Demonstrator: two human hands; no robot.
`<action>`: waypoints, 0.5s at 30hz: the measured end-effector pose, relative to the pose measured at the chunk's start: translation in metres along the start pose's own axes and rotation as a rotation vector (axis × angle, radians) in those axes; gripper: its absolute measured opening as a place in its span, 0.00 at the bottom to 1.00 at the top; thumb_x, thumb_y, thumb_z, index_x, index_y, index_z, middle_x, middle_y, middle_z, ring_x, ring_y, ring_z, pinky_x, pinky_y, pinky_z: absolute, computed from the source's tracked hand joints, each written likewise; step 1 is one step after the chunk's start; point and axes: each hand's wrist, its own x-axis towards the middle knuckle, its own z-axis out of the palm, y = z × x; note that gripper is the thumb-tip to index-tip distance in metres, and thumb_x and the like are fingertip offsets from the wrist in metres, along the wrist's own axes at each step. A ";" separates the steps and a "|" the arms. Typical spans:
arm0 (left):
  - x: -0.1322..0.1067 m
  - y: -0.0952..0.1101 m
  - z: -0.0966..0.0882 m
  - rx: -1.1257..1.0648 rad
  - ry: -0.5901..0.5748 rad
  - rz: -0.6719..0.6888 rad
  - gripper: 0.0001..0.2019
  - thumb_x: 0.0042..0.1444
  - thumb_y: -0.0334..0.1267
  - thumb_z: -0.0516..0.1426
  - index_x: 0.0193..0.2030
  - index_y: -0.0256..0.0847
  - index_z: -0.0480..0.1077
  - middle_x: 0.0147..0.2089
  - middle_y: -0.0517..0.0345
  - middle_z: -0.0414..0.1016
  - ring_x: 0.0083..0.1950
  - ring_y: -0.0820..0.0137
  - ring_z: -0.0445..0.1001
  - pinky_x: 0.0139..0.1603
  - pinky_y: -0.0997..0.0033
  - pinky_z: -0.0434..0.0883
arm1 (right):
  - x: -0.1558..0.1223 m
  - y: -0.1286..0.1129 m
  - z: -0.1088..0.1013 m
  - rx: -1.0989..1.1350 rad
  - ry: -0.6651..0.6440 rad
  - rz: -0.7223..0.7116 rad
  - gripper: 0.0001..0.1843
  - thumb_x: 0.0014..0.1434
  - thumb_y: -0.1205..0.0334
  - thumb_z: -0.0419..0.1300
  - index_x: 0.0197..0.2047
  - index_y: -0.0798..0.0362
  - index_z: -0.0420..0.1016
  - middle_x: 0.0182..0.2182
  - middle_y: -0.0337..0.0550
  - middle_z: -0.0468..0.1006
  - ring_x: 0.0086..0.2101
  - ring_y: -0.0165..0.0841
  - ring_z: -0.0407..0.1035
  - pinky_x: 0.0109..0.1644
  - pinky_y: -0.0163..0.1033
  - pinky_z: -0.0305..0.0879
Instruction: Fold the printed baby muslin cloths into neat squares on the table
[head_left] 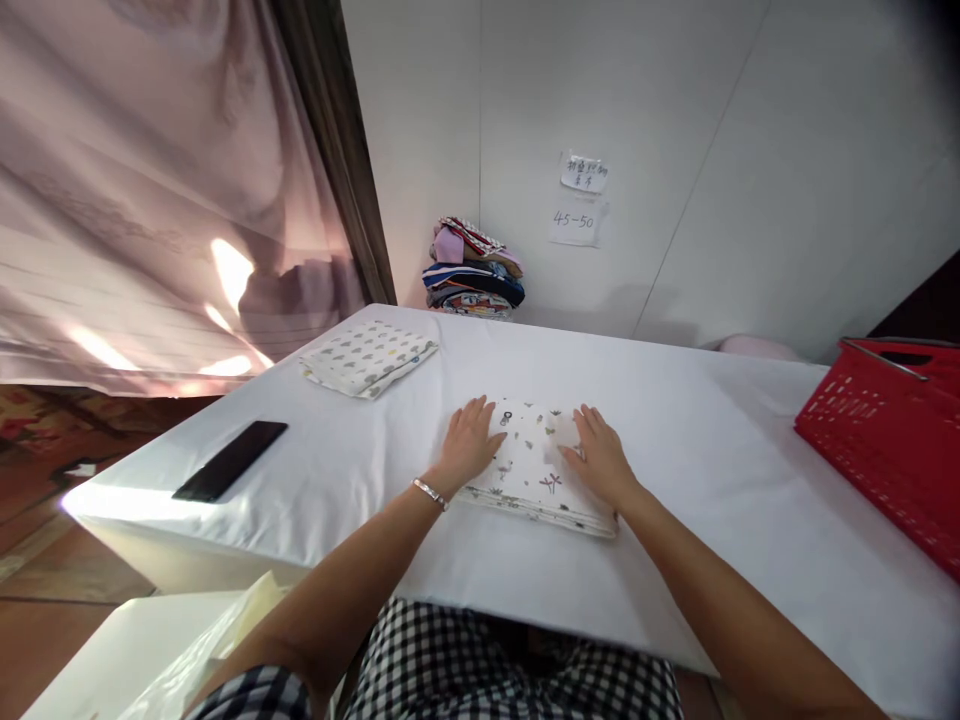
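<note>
A folded white cloth [534, 462] with small printed figures lies on the white table [697, 450] in front of me. My left hand [469, 440] rests flat on its left edge, fingers stretched out, a bracelet on the wrist. On the cloth's right side my right hand [600, 457] presses down, fingers also flat and apart. Neither hand holds anything.
A second folded patterned cloth [367, 357] lies at the far left of the table. A black phone [231, 460] lies near the left edge. A stack of folded colourful clothes [474, 268] stands against the wall. A red plastic basket [892, 430] sits at the right.
</note>
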 end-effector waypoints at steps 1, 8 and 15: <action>-0.002 0.003 0.002 0.010 -0.036 0.019 0.25 0.57 0.45 0.51 0.60 0.38 0.56 0.66 0.44 0.54 0.67 0.57 0.49 0.63 0.51 0.50 | 0.008 -0.002 0.003 -0.004 -0.028 -0.006 0.34 0.61 0.48 0.45 0.66 0.54 0.45 0.65 0.52 0.45 0.64 0.43 0.36 0.63 0.54 0.41; -0.015 0.004 0.011 0.053 -0.182 -0.011 0.25 0.60 0.48 0.46 0.61 0.39 0.56 0.67 0.46 0.51 0.68 0.58 0.46 0.64 0.47 0.47 | 0.026 0.022 0.036 -0.018 -0.268 0.169 0.35 0.61 0.44 0.42 0.65 0.57 0.49 0.65 0.52 0.45 0.64 0.43 0.36 0.62 0.57 0.41; -0.013 0.002 0.013 0.002 -0.167 -0.008 0.24 0.60 0.48 0.47 0.60 0.41 0.58 0.67 0.48 0.52 0.68 0.58 0.46 0.63 0.46 0.49 | 0.022 0.026 0.043 -0.003 -0.228 0.152 0.36 0.61 0.43 0.41 0.65 0.58 0.49 0.65 0.52 0.45 0.64 0.43 0.36 0.61 0.57 0.44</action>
